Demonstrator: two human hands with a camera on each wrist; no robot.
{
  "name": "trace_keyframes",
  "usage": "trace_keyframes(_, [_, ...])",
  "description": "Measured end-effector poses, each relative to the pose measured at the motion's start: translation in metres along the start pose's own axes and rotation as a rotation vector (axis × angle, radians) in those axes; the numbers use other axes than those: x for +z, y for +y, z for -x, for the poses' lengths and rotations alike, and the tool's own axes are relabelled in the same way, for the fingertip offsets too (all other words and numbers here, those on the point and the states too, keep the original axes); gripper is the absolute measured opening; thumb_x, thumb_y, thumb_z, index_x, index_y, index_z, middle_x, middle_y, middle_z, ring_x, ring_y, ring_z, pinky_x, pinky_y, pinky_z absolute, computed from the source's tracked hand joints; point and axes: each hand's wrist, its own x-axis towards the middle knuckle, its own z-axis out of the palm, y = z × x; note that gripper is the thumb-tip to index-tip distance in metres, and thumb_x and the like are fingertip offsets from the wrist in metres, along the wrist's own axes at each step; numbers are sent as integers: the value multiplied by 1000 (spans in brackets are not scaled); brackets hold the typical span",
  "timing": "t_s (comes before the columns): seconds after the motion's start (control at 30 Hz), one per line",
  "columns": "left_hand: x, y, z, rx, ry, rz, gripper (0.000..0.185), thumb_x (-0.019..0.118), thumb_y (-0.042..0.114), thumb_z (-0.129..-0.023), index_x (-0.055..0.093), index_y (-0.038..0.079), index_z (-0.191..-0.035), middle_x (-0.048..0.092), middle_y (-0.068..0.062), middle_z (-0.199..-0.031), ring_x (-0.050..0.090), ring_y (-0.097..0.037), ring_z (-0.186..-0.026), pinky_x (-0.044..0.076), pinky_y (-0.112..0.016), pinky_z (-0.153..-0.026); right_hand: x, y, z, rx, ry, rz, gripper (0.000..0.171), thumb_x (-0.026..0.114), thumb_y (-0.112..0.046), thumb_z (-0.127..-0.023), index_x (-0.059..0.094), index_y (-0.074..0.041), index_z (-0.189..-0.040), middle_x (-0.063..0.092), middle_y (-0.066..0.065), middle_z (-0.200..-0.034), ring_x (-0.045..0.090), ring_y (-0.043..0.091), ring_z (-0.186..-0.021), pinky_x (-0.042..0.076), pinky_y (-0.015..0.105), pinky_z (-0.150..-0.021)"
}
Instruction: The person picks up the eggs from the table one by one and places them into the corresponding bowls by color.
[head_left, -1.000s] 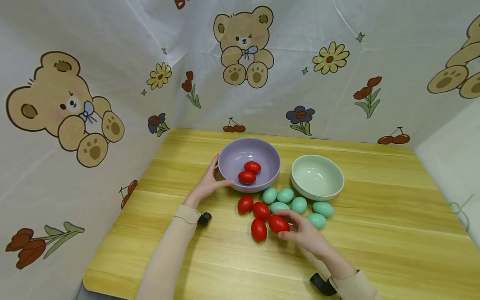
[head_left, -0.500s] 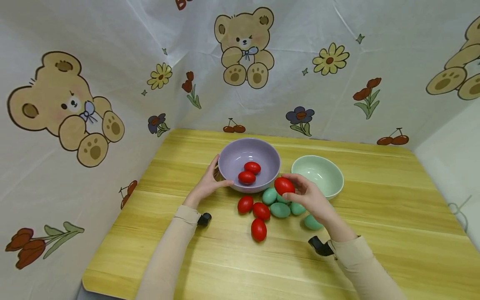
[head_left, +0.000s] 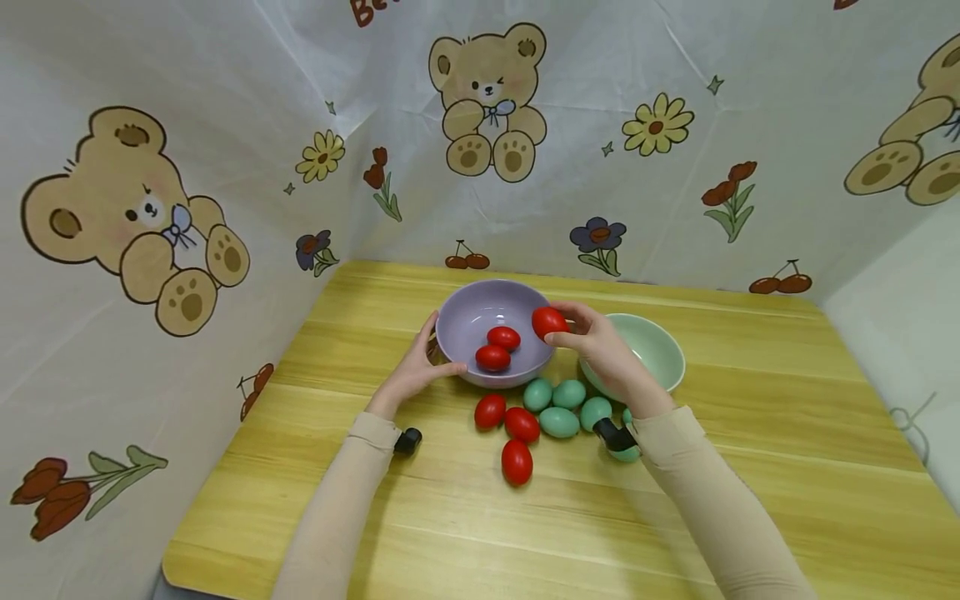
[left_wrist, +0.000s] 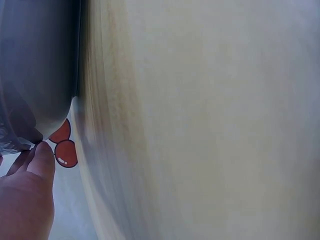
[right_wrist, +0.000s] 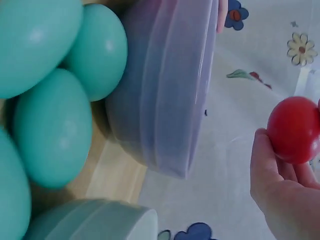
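In the head view my right hand (head_left: 603, 346) pinches a red egg (head_left: 550, 323) between thumb and fingers. The egg is held up at the right rim of the purple bowl (head_left: 468, 300); the right wrist view has this red egg (right_wrist: 295, 130) raised past the bowl's rim. Two red eggs (head_left: 492, 358) lie inside the bowl. My left hand (head_left: 412, 371) holds the bowl's left side, thumb at the front rim and fingers around the side. On the table in front lie three more red eggs (head_left: 517, 462), beside several green eggs (head_left: 559, 422).
A pale green bowl (head_left: 663, 350) stands right of the purple one, partly covered by my right hand and forearm. Some green eggs are partly hidden under the right wrist. A printed cloth (head_left: 585, 75) hangs behind the wooden table (head_left: 300, 500).
My right hand has lifted a red egg from the group on the table and carried it up and away to the purple bowl's right rim. The left hand keeps its place.
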Motion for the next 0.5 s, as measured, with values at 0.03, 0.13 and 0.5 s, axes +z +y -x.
trace_keyframes(0.03, [0,-3,-1,-3,6,-7,109,79,23,-75,1,19,-150,8,-7,-153,19,-26,-136,22,-32,-108,1,0,-5,7,-2,-15,58,66,-8,-84,42,-2,-136,46,13,-131,46,27,-115,32,40,-102])
trace_keyframes(0.13, [1,-7,-1,-2,16,-9,109,80,26,-74,2,20,-150,9,-6,-153,21,-25,-136,23,-31,-108,4,2,-18,18,-2,-54,57,64,-4,-84,41,0,-137,44,14,-132,44,28,-116,30,40,-103])
trace_keyframes(0.5, [0,-7,-1,10,18,5,110,80,25,-74,2,18,-150,11,-7,-152,22,-27,-135,24,-32,-108,20,11,-56,85,89,-117,56,59,2,-84,41,1,-137,46,18,-129,45,29,-111,39,34,-97])
